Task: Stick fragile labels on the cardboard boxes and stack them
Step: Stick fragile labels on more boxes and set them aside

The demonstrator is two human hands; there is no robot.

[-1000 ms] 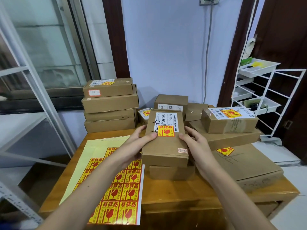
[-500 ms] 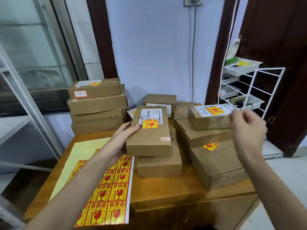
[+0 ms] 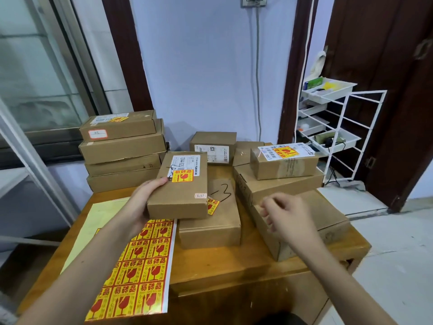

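Note:
My left hand (image 3: 143,200) grips the left side of a flat cardboard box (image 3: 180,198), which bears a white shipping label and a yellow-red fragile sticker and is lifted above the table. Under it lies a box marked with a handwritten 3 (image 3: 210,221), carrying its own fragile sticker. My right hand (image 3: 285,216) hovers with loosely curled fingers and nothing in it over the large box at the right (image 3: 328,221). A sheet of fragile labels (image 3: 138,273) lies at the front left of the wooden table (image 3: 234,261).
A stack of several flat boxes (image 3: 121,151) stands at the back left. More boxes sit at the back middle (image 3: 213,146) and back right, the top one labelled (image 3: 283,160). A white wire rack with trays (image 3: 332,127) stands right of the table, by a dark door.
My right hand let go of the flat box, swung out to the right, then came down over the large right box. My left hand alone now holds the flat box.

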